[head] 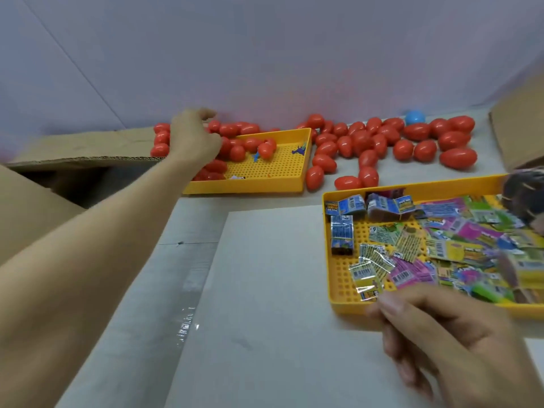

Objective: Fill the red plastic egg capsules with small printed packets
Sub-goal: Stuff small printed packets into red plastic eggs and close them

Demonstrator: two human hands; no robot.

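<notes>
Many red egg capsules (pixel 362 141) lie along the back of the table, and more sit in a yellow perforated tray (pixel 276 184) at the far left. My left hand (pixel 192 138) reaches into that tray, fingers curled down among the eggs; whether it holds one is hidden. A second yellow tray (pixel 343 278) on the right holds several small printed packets (pixel 459 231). My right hand (pixel 441 337) is at that tray's near left corner, thumb and forefinger pinching a clear-wrapped packet (pixel 366 279).
A pale board (pixel 265 290) covers the table in front of me. Open cardboard boxes stand at the left (pixel 73 148) and the far right (pixel 518 128). One blue egg (pixel 414 116) lies among the red ones. A dark object (pixel 524 195) overlaps the right tray's far corner.
</notes>
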